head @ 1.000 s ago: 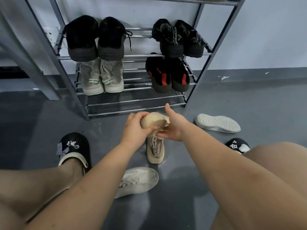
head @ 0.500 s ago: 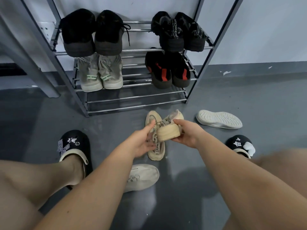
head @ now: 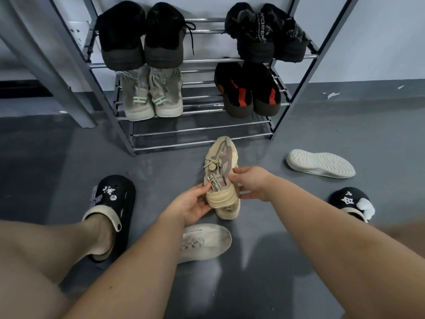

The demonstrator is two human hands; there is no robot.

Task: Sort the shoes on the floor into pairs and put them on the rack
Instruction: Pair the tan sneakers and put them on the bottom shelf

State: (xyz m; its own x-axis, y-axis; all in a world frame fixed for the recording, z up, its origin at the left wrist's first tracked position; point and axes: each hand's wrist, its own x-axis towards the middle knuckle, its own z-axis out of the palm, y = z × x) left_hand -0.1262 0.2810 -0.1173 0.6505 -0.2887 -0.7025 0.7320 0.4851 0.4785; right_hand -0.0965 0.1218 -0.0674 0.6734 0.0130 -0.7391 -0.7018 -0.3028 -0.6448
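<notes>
A grey metal shoe rack (head: 202,134) fills twelve o'clock, its top cut off by the frame; four pairs sit heels-out on two tiers, and the bottom rails are bare. The grey floor (head: 322,125) lies open at two o'clock. An upturned white sneaker (head: 320,162) lies at three o'clock; another white sneaker (head: 207,241) at six is half hidden behind the left forearm. At centre, a beige knit sneaker (head: 222,178) is held toe-forward, the left hand (head: 192,204) gripping its heel, the right hand (head: 251,183) curled round its collar. A second beige sneaker (head: 228,210) beneath is mostly covered.
</notes>
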